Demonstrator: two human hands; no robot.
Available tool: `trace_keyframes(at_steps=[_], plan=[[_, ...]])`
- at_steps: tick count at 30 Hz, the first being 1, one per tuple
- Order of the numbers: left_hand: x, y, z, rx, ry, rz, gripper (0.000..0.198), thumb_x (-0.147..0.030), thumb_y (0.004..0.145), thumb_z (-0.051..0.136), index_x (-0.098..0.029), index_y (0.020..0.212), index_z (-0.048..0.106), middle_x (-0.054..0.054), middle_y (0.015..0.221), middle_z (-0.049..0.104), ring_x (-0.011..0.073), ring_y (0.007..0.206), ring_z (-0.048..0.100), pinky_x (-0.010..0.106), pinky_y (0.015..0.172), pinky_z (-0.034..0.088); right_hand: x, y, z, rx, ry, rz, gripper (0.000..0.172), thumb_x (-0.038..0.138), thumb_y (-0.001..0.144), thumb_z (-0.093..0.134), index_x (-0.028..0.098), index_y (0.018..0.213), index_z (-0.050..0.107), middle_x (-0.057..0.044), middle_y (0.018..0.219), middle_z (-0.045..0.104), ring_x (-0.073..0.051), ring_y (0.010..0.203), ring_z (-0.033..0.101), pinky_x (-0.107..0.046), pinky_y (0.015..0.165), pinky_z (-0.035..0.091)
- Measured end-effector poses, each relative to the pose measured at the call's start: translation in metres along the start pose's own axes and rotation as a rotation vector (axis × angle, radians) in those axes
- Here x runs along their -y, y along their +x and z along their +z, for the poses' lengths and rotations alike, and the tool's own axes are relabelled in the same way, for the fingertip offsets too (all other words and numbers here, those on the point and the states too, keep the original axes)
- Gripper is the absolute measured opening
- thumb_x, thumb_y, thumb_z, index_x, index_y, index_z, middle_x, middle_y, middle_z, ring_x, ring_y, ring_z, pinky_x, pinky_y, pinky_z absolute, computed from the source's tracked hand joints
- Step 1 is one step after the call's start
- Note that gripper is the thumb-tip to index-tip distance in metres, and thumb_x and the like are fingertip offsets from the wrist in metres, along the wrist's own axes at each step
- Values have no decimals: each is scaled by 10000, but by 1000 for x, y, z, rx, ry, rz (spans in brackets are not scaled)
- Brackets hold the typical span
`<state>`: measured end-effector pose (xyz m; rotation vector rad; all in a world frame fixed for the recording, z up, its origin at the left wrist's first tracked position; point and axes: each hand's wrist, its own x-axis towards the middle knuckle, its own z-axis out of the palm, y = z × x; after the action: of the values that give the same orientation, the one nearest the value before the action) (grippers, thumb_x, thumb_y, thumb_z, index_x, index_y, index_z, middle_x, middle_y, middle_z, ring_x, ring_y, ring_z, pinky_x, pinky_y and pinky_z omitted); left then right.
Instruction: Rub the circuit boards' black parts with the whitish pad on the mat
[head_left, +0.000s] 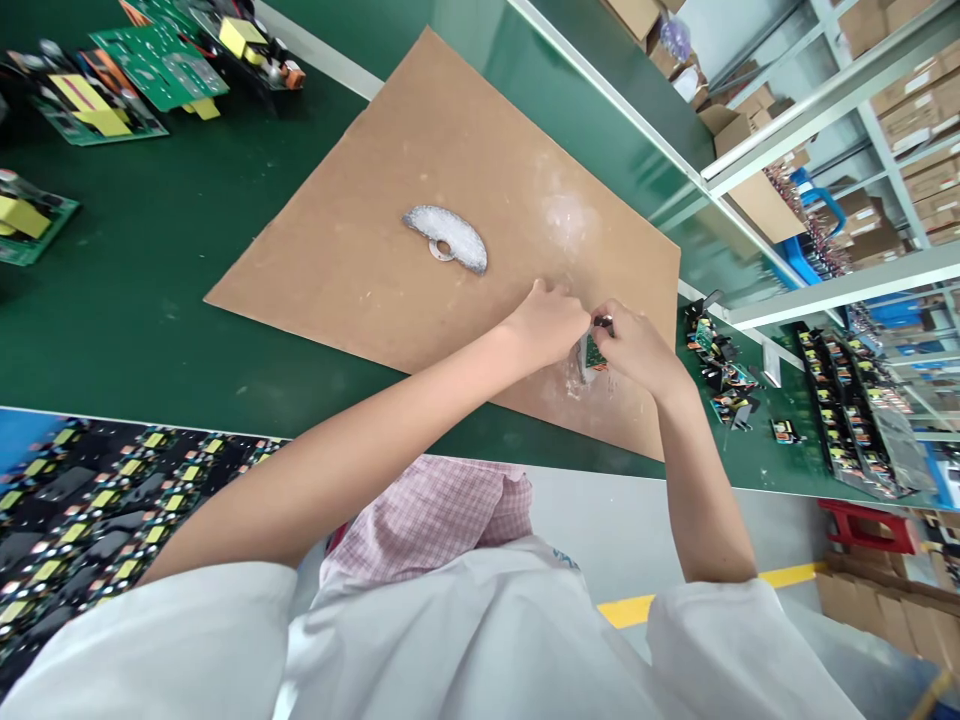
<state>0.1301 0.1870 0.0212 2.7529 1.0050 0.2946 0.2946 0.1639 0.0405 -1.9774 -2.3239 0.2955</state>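
Over the right part of a brown board [352, 220], my left hand [551, 322] and my right hand [632, 345] meet almost fingertip to fingertip. Both have closed fingers. A small green circuit board [595, 352] with a greyish metallic piece along its left side shows beneath and between them. My right hand pinches a small dark part at the circuit board's upper end. What the fingers of my left hand hold is hidden. White residue surrounds the circuit board. Left of my hands, a grey-white curved piece [454, 236] with a ring at its lower edge lies on the brown board.
Circuit assemblies [161, 65] stand at the upper left of the green table [150, 330]. More assemblies [720, 365] and filled trays [847, 410] lie on the right. Many units [112, 520] fill the lower left. A metal frame [825, 110] rises at the upper right.
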Motion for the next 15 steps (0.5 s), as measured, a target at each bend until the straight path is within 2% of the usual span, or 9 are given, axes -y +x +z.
trace_keyframes(at_steps=[3,6,10,15], plan=[[0,0,2,-39,20,2,305,0,780,461,-61,1008,654,177,999,675,306,1093,523,416,847,395,2,-8,-1,32,-4,27,159,137,803,400,204,871,527,-70,772,615,-256,732,572,-311,605,393],[-1,0,1,-29,15,5,301,-4,799,444,-52,1008,655,188,1032,667,320,1136,499,433,868,382,7,-10,-2,77,26,82,167,121,793,402,202,879,520,-62,749,609,-245,664,568,-305,579,396],[-2,-1,-1,19,3,-1,302,-7,816,426,-48,1016,648,190,1095,646,322,1153,488,439,889,368,10,2,-4,29,55,43,149,104,776,419,192,852,513,-90,854,638,-255,748,589,-306,628,424],[-1,-1,-1,1,14,-20,303,-8,794,455,-54,1022,650,184,1023,668,318,1114,508,437,868,379,8,1,-4,66,-6,70,183,95,775,404,195,876,520,-73,781,621,-260,737,587,-306,602,416]])
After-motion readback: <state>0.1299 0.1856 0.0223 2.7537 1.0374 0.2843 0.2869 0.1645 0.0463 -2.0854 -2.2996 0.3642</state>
